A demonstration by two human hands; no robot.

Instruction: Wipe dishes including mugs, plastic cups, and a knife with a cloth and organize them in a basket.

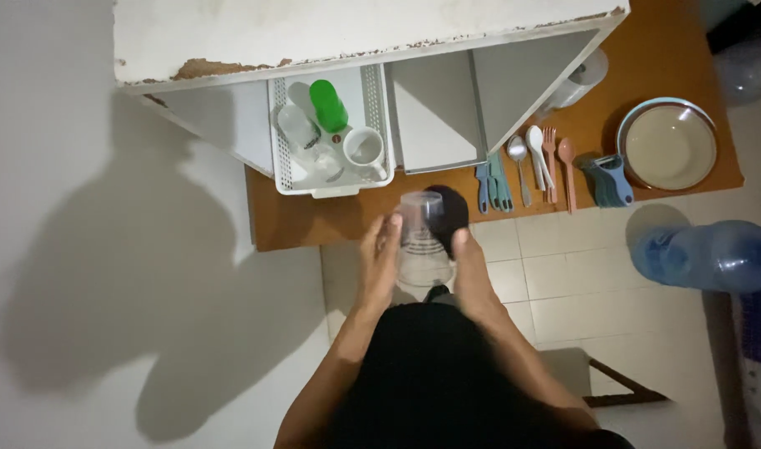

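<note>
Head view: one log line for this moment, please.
left hand: on clear cup | right hand: dark cloth against cup | ahead: white rack, mug

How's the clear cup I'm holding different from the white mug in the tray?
The clear cup is see-through and looks taller; the white mug is opaque and squat. The cup is held between the left hand and right hand above the floor; the mug sits in the white tray. The mug shows a handle; the cup shows none. Both are drinking vessels.
</note>
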